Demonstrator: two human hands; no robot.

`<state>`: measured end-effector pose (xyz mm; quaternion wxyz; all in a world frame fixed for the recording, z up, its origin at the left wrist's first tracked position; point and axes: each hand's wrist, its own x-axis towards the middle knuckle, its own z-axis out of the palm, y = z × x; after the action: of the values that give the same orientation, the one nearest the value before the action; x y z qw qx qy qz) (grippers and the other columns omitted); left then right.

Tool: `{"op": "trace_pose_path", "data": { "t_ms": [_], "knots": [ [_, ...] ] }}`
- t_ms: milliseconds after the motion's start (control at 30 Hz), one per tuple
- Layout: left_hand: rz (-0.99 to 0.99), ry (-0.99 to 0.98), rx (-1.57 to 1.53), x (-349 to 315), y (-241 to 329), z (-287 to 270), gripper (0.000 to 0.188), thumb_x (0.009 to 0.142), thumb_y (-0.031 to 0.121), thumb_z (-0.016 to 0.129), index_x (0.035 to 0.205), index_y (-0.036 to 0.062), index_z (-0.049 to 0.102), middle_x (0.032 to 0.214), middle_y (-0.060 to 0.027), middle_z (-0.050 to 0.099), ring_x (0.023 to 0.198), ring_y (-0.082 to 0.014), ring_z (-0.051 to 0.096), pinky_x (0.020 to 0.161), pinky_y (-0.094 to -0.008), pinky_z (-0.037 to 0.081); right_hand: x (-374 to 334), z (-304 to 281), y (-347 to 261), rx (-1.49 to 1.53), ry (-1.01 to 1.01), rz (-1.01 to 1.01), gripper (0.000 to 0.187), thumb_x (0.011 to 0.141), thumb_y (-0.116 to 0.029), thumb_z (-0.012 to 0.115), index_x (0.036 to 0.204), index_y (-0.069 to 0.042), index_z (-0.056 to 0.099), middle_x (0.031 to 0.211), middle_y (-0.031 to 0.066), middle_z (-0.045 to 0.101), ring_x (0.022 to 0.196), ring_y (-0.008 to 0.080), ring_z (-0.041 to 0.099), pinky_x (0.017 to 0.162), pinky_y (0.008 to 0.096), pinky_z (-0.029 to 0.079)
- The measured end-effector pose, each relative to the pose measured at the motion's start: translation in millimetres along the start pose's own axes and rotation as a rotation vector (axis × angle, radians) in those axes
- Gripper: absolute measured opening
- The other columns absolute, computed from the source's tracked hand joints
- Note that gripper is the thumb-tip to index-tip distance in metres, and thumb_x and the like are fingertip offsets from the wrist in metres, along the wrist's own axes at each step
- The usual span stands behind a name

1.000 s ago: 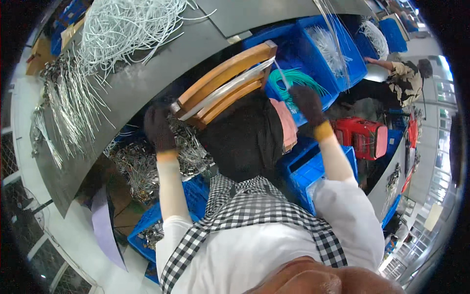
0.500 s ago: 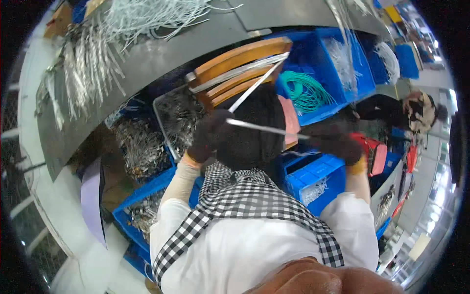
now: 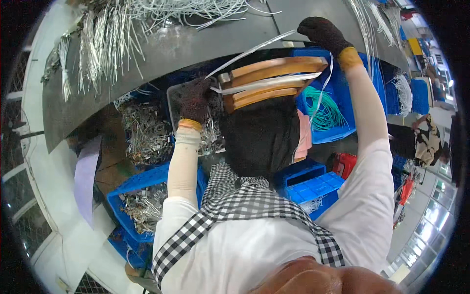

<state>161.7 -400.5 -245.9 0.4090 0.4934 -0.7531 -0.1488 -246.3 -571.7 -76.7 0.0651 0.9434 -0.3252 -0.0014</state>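
Observation:
My left hand [image 3: 195, 100], in a dark knitted glove with a yellow cuff, is closed on a white strip at the left end of a curved wooden slatted chair back [image 3: 276, 68]. My right hand [image 3: 323, 34], gloved alike, is raised at the far right and closed on the same white strip [image 3: 252, 50], which runs taut between both hands above the wood. Another length of white strip [image 3: 279, 80] lies along the slats. From their right end a loose length hangs down past black cloth [image 3: 259, 132] and a pink pad [image 3: 303, 137].
Bundles of white and silvery wires [image 3: 112, 46] hang over the grey metal table [image 3: 196, 44]. Blue bins stand around me, one with green cable coils [image 3: 323, 110], another with metal-ended wires [image 3: 144, 206]. A person [image 3: 426, 139] is at the far right.
My right hand has swung up and away from the lower right to above the chair back, drawing the strip with it. My left hand has moved slightly left and farther away.

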Motion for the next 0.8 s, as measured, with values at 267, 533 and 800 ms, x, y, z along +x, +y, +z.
{"op": "trace_pose_path", "data": {
  "t_ms": [267,533,800],
  "knots": [
    [-0.497,-0.406,-0.905,56.3,-5.7,39.1,0.022,0.083,0.012,0.057,0.099,0.0015,0.068,0.087,-0.0136,0.068,0.081,-0.0267,0.066,0.075,-0.0340,0.052,-121.4,57.9,36.7,-0.411,-0.445,0.228,0.026,0.082,-0.032,0.058,0.093,-0.012,0.070,0.087,0.0138,0.068,0.082,0.0327,0.065,0.077,0.0428,0.053],
    [-0.531,0.132,-0.350,27.2,66.5,-10.1,0.025,0.080,0.012,0.059,0.103,0.0026,0.065,0.105,-0.0155,0.064,0.100,-0.0298,0.061,0.089,-0.0388,0.048,-237.7,76.4,-158.6,0.362,-0.026,0.925,0.025,0.084,-0.017,0.055,0.104,-0.008,0.068,0.094,0.0122,0.069,0.075,0.0300,0.066,0.068,0.0415,0.053],
    [0.773,-0.473,-0.251,8.1,207.9,71.1,0.041,0.076,0.016,0.060,0.116,0.0076,0.059,0.117,-0.0148,0.059,0.115,-0.0314,0.054,0.101,-0.0471,0.038,-199.5,43.6,-355.6,0.532,0.018,0.759,0.020,0.086,-0.016,0.059,0.100,-0.004,0.065,0.093,0.0110,0.066,0.086,0.0304,0.064,0.072,0.0436,0.050]
  ]
}}
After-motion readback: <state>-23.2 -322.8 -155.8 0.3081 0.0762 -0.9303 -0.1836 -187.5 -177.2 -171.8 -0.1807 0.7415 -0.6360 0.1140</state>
